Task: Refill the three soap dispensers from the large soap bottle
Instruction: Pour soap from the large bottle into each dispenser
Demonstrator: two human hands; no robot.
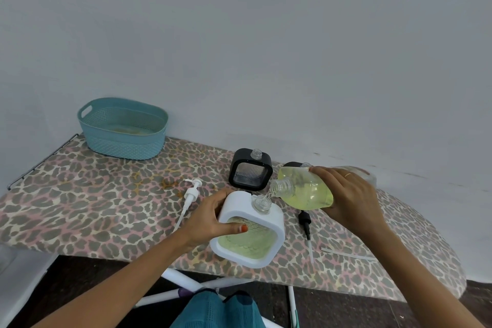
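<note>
Gripping the white dispenser (277, 221) with your left hand (207, 216), fingers curled round its frame, you tilt it at the ironing board's (106, 194) near edge so its mouth catches the stream. Your right hand (346, 194) wraps the large soap bottle (306, 189), tipped neck-down just above.

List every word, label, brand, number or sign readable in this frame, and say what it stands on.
No readable text anywhere in the head view.
large soap bottle: clear, yellow-green liquid, no label showing; its far end past the right hand is too blurred to tell.
white dispenser: plain, no print.
black dispenser: plain, no print.
teal basket: no text.
</note>
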